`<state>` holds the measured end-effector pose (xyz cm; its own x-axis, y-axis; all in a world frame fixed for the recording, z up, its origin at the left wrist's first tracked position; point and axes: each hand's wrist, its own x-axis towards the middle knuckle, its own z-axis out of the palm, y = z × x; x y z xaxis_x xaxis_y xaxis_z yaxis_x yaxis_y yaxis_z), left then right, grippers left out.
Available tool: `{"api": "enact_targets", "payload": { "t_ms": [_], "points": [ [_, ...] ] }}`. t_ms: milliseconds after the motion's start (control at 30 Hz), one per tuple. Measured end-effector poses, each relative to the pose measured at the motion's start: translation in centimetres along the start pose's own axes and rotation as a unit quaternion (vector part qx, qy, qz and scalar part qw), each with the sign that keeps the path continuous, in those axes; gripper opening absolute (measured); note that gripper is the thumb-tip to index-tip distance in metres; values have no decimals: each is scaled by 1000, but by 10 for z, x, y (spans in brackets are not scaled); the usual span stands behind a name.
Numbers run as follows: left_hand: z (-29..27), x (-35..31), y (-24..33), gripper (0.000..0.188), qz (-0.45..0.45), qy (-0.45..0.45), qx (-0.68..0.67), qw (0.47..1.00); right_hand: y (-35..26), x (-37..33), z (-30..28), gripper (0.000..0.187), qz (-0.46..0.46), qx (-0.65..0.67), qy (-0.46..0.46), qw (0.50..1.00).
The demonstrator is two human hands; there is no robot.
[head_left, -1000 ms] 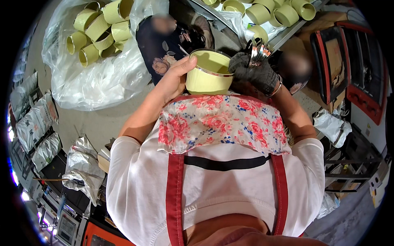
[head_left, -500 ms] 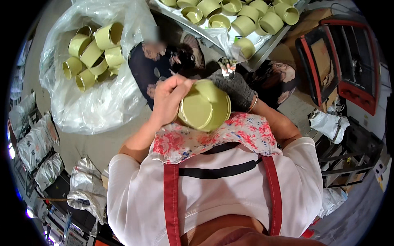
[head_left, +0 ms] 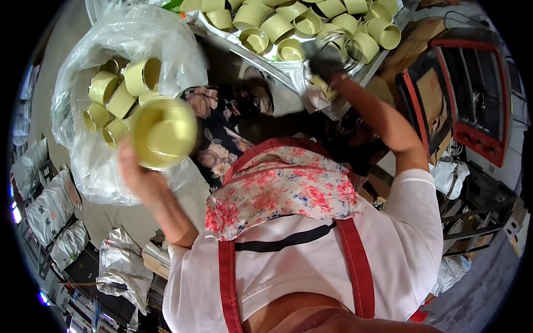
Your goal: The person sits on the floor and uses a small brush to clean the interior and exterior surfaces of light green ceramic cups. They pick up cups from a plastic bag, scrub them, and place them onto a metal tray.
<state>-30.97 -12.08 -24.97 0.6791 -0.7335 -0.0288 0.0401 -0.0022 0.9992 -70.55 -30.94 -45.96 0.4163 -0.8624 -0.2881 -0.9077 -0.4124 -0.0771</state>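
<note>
A yellow-green cup, round and open-topped, is in my bare left hand at the left, its wide mouth turned up. Both are slightly blurred, and the fingers are partly hidden against the cup's side. Behind it, several matching cups lie heaped in a clear plastic bag. My right hand, in a dark grey glove, reaches to the near corner of a metal-edged tray, beside more yellow-green cups. Motion smears its fingers, so whether they hold anything is unclear.
A red and black framed machine or cabinet stands on the right, with cardboard beside it. Silvery bags sit at the lower left, and a black metal rack at the lower right. My floral apron covers my lap.
My left hand has carried the cup from in front of my chest leftward to the bag. My right hand has left that cup and moved up to the tray of cups.
</note>
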Motion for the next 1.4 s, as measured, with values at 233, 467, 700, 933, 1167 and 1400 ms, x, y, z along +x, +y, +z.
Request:
{"api": "enact_targets", "payload": {
  "t_ms": [233,467,700,933,1167,1400],
  "points": [
    [-54,24,6,33,52,197,46,978,117,59,96,44,343,169,84,920],
    [28,23,-23,19,65,-82,-22,994,66,51,41,39,143,172,89,971],
    [134,0,9,28,240,-448,98,856,-65,-58,-147,24,-87,489,-72,865],
    [134,-50,-9,60,251,-613,142,736,-102,-113,-85,23,-298,513,-67,802],
    [99,-76,-9,47,211,-560,195,777,-127,-137,-101,24,-447,206,127,861],
    [67,-96,-31,34,107,-560,200,797,-140,-179,-104,18,-23,560,-228,796]
  ]
}}
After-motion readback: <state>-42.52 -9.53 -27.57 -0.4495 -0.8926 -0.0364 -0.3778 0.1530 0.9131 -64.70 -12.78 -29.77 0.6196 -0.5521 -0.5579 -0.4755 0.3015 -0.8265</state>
